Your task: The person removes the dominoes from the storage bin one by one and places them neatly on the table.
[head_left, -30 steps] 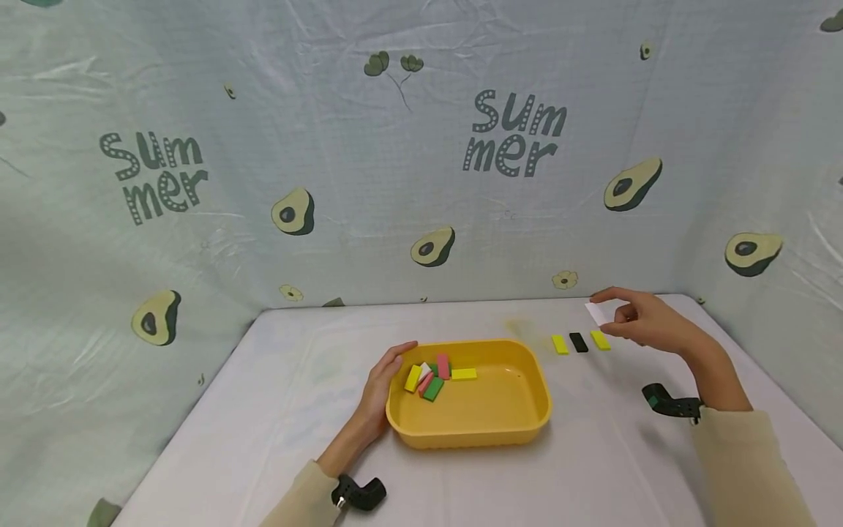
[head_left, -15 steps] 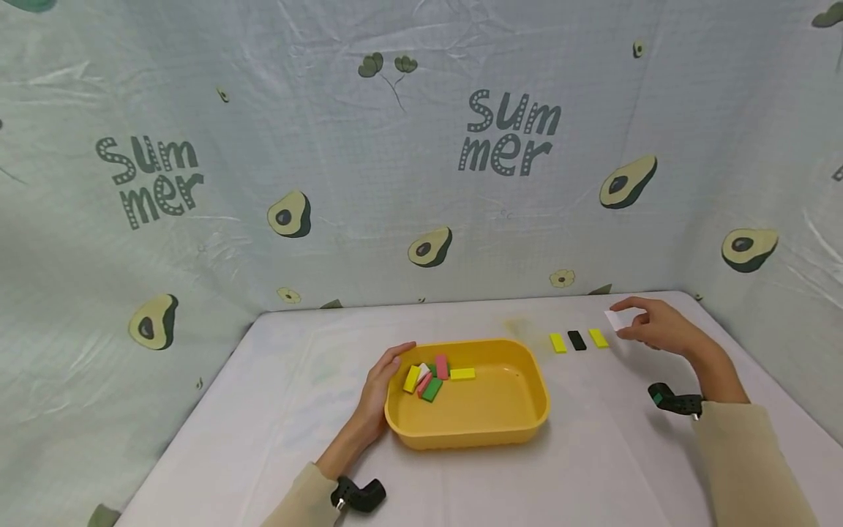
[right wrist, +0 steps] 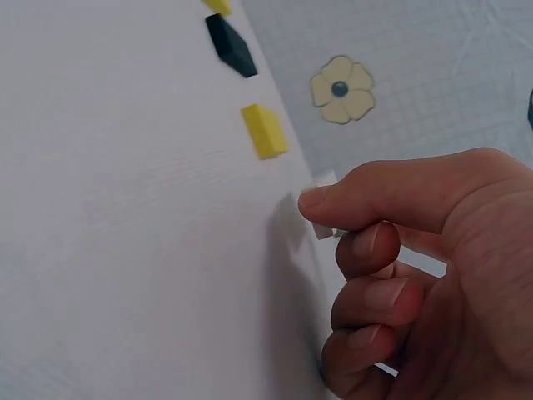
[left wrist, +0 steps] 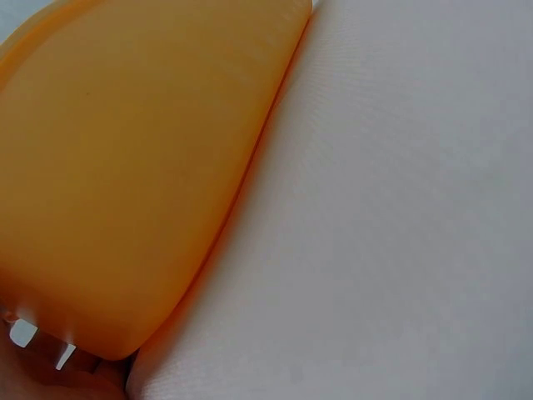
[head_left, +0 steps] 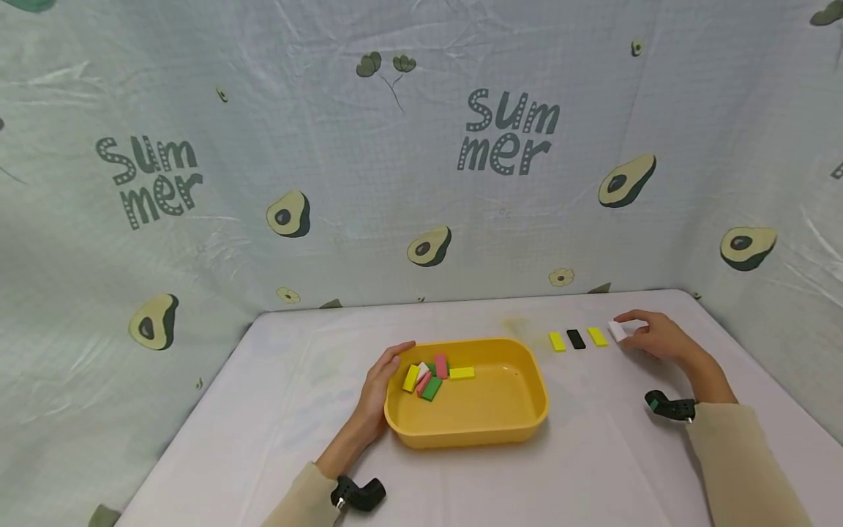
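My right hand (head_left: pixel 661 339) pinches a white block (head_left: pixel 617 331) between thumb and index finger, at the right end of a row on the table. In the right wrist view the thumb covers part of the white block (right wrist: pixel 323 228), and the other fingers of the hand (right wrist: pixel 416 275) are curled. Left of it in the row lie a yellow block (head_left: pixel 598 337), a black block (head_left: pixel 576 339) and another yellow block (head_left: pixel 557 342). My left hand (head_left: pixel 377 388) rests along the left side of a yellow tray (head_left: pixel 487 432), its fingers against the wall.
Several blocks lie inside the tray at its left, among them a green block (head_left: pixel 431 389), a pink block (head_left: pixel 441 366) and a yellow block (head_left: pixel 462 373). A white cloth covers the table (head_left: pixel 263 410); a printed curtain (head_left: pixel 369 146) stands behind it.
The right hand has moved right and then down with the white block, which now stands beside the right yellow block at about table level. My left hand stays at the tray.
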